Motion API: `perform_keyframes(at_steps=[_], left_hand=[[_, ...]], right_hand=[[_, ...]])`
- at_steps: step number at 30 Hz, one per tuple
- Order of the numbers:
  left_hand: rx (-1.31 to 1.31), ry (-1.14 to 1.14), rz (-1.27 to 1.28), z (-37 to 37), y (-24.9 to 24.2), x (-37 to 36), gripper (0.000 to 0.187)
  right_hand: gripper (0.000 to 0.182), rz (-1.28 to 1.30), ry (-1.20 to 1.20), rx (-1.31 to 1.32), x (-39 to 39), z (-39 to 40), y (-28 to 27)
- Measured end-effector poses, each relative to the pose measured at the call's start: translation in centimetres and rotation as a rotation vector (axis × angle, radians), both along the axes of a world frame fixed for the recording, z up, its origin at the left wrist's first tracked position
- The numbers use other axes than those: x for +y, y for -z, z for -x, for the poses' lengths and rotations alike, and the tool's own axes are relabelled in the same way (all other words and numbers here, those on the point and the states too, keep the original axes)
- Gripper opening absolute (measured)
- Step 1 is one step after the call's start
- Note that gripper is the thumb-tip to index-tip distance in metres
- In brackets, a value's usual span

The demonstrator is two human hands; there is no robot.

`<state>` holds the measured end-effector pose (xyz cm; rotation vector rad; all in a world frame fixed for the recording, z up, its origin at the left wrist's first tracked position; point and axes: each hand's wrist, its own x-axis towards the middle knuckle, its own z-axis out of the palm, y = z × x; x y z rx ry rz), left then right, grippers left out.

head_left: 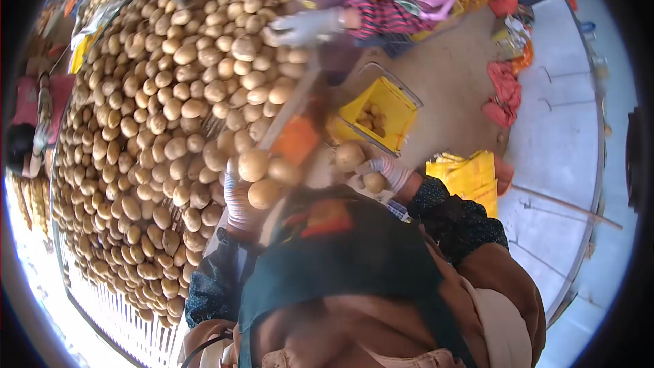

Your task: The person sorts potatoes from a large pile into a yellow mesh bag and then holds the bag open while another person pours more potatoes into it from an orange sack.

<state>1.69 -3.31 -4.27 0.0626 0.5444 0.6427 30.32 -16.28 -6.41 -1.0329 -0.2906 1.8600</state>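
Observation:
My left hand, in a pale striped glove, is at the near edge of a slatted table. Its fingers curl round a few round tan potatoes bunched against the palm. My right hand, gloved alike, is off to the right of the table, closed on a small potato. A larger potato sits right at its fingertips. A wide heap of potatoes covers the slatted table to the left. Something orange and blurred lies between my hands.
A yellow crate with some potatoes inside stands on the floor ahead. Folded yellow sacks are at the right. A co-worker's gloved hand reaches onto the heap at the far side; another person works at the left edge.

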Motion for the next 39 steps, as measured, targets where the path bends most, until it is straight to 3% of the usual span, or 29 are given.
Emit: perform_keyframes(at_steps=[2,4,7,11,13,15,16,17,19,20,22,25,27,30,33,37,39], left_hand=[[0.158,0.12,-0.025,-2.2,0.6,0.2,0.076],[-0.046,0.253,0.088,-4.9,0.1,-0.2,0.073],[0.007,0.271,0.143,-9.3,-0.2,-0.4,0.068],[-0.218,0.423,0.132,-14.7,6.5,0.5,0.057],[-0.112,0.534,-0.063,-17.8,6.3,1.8,0.056],[0.017,0.464,-0.002,-20.8,7.3,1.4,0.059],[0.16,0.482,-0.021,-21.6,5.4,1.0,0.059],[0.307,0.49,-0.041,-21.9,3.3,0.8,0.059],[0.51,0.564,-0.456,-20.8,4.8,0.9,0.058],[0.554,0.62,-0.856,-18.3,10.0,1.6,0.057],[0.603,0.64,-1.155,-14.5,12.0,2.6,0.054],[0.631,0.531,-0.734,-10.1,8.4,2.2,0.049],[0.649,0.356,-0.33,-5.8,5.4,2.2,0.045],[0.663,0.168,-0.395,-2.6,5.8,0.4,0.038],[0.746,0.09,-0.37,-3.7,1.9,-1.1,0.037],[0.922,-0.012,-0.564,0.4,0.3,-0.8,0.035],[1.145,-0.072,-0.944,3.2,2.8,-0.4,0.034]], right_hand=[[0.07,0.089,0.187,-0.076,-2.7,-0.9,-0.5],[0.067,0.168,0.299,-0.132,-5.6,-3.0,1.6],[0.06,0.304,0.51,-0.067,-7.7,-4.2,5.3],[0.057,0.26,0.737,-0.031,-7.1,-6.1,8.6],[0.057,0.206,0.841,-0.036,-5.7,-6.4,10.6],[0.058,0.219,0.861,-0.065,-4.2,-7.6,12.5],[0.058,0.226,0.87,-0.08,-3.4,-7.9,12.6],[0.056,0.339,0.865,-0.112,-2.6,-7.9,12.6],[0.054,0.565,0.847,-0.177,-1.0,-7.6,10.6],[0.051,0.44,0.725,-0.184,-2.0,-7.7,11.4],[0.045,0.182,0.468,-0.191,-5.0,-7.8,13.7],[0.036,0.487,0.368,-0.179,-5.0,-7.1,10.8],[0.033,0.296,0.263,-0.157,-5.0,-6.8,10.9],[0.031,0.318,0.333,-0.3,-5.7,-7.4,9.8],[0.026,0.4,0.273,-0.48,-5.8,-8.9,8.6],[0.019,-0.047,-0.036,-0.757,0.4,-7.1,8.1],[0.021,-0.416,-0.098,-0.979,3.6,-4.9,6.4]])
